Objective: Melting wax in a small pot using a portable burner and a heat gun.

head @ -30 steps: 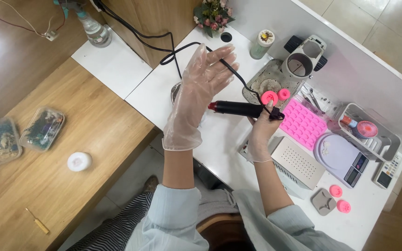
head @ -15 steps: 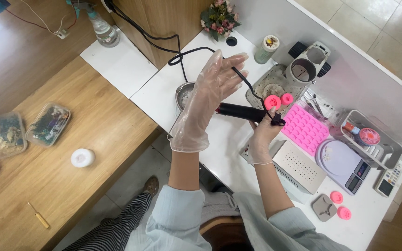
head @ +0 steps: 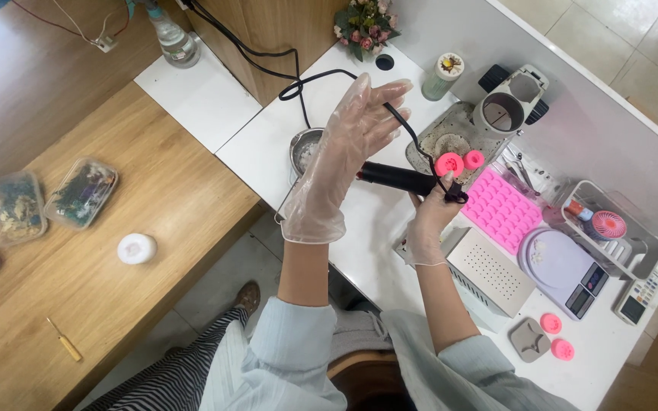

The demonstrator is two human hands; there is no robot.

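My left hand (head: 340, 152), in a loose clear plastic glove, is held up flat with fingers spread above the white table (head: 260, 148), just in front of the tip of a black corded heat tool (head: 397, 179). It holds nothing. My right hand (head: 429, 217), also gloved, grips the rear end of that black tool and points it to the left at the left palm. The tool's black cord (head: 298, 80) loops back across the table. A small metal bowl (head: 302, 148) sits partly hidden under my left hand.
A pink silicone mould (head: 500, 209), a lilac scale (head: 561, 266), a white perforated box (head: 489, 270), round pink moulds (head: 458, 162) on a grey tray and a white caddy (head: 614, 228) crowd the right. Clear boxes of dried flowers (head: 81, 192) lie on the wooden bench at left.
The view has shifted slightly. My left hand has drawn a little closer to the tool's tip; my right hand keeps the same grip on the tool.
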